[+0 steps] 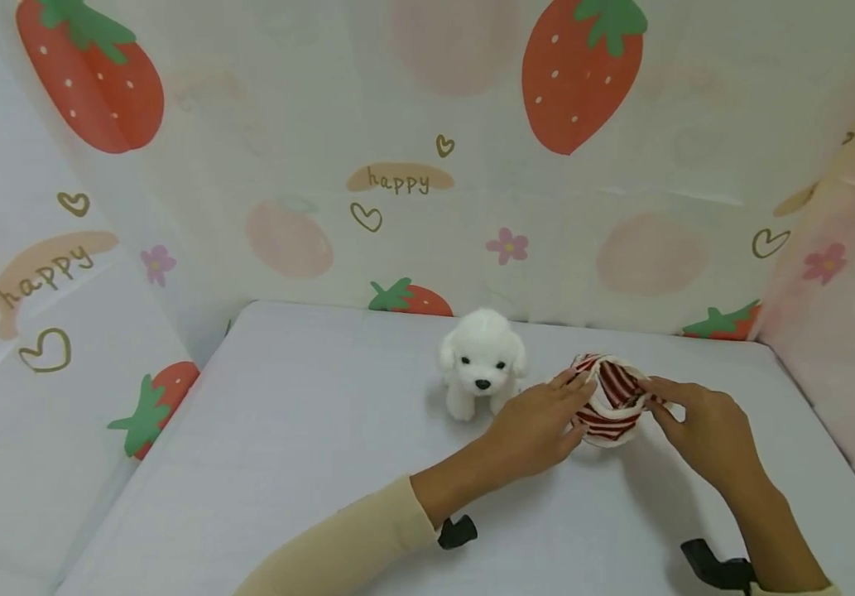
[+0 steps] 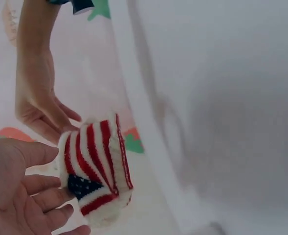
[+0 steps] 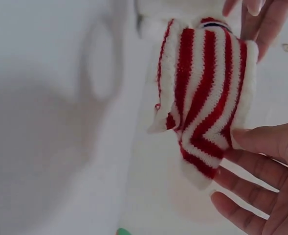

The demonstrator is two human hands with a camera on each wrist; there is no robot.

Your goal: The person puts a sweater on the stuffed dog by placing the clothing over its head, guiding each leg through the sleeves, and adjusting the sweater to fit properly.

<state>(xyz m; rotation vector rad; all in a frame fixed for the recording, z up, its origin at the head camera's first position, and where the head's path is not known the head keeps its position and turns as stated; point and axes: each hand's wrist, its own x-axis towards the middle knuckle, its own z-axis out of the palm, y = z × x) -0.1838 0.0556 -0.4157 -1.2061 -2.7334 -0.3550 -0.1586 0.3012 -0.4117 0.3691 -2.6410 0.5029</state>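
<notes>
A small knitted sweater [image 1: 609, 426] with red and white stripes is stretched between both hands, one opening facing up toward the head view. My left hand [image 1: 539, 418] holds its left side, fingertips on the knit near the rim. Opposite, my right hand [image 1: 710, 426] pinches the right edge between thumb and fingers. The left wrist view shows a dark blue patch with white stars on the sweater [image 2: 97, 161]. A white plush dog [image 1: 482, 364] stands just left of the sweater, facing forward, its lower right side partly behind my left hand.
The white tabletop [image 1: 308, 397] lies under everything, with shadows of the arms on it. A printed cloth [image 1: 308, 132] with strawberries and hearts rises behind and at both sides. Black wrist devices [image 1: 458, 531] hang below the forearms.
</notes>
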